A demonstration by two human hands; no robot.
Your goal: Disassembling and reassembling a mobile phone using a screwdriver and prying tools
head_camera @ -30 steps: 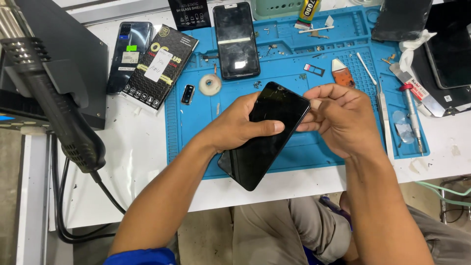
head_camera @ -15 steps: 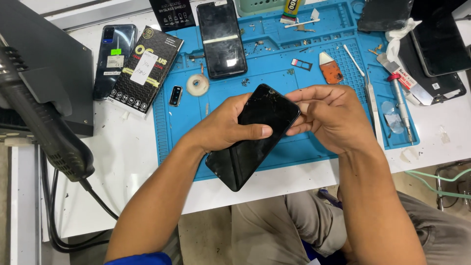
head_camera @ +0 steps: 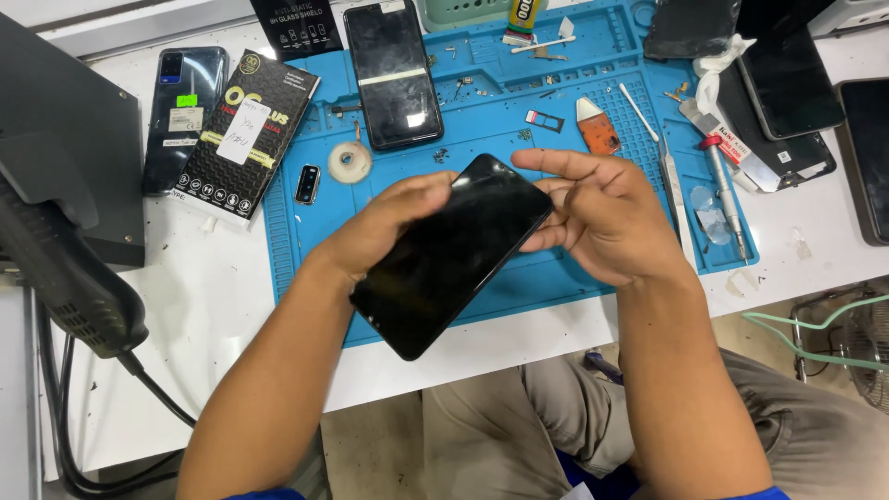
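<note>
While tilted, the black phone [head_camera: 454, 255] lies between both hands' fingers [head_camera: 556, 167].

We see a mat [head_camera: 574, 278] covering the middle of the worktop [head_camera: 185, 306], running to its far edge. Above the mat's near half our left hand [head_camera: 370, 231] and right hand [head_camera: 607, 218] hold a phone [head_camera: 454, 255] between them, tilted, its lower end past the mat's near-left corner. At the mat's far-left part lies a second phone [head_camera: 394, 74], with a tape roll [head_camera: 350, 163] just near-left of it. Left of the mat, on the worktop, a box [head_camera: 245, 134] lies beside a third phone [head_camera: 183, 116]. Tweezers [head_camera: 669, 176] lie along the mat's right side; more phones [head_camera: 787, 79] sit at the worktop's far-right corner.
</note>
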